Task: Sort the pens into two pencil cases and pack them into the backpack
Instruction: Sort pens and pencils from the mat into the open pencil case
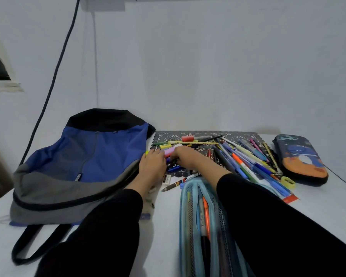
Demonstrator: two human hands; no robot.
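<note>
A blue, grey and black backpack (84, 168) lies flat on the left of the white table. A heap of pens, pencils and markers (246, 158) is spread over a dark lace mat (200, 134). A light-blue mesh pencil case (198, 222) lies unzipped in front of me with an orange pen inside. A dark case with an orange and blue print (300, 158) lies zipped at the right. My left hand (152, 166) and my right hand (185, 156) meet at the mat's left end, fingers curled on a pink highlighter (169, 151) and small pens.
A white eraser (166, 179) and a dark-tipped pen (178, 181) lie just before the mat. A yellow sharpener (288, 181) sits by the printed case. A dark cable (54, 76) runs down the wall behind the backpack. The table's right edge slants past the printed case.
</note>
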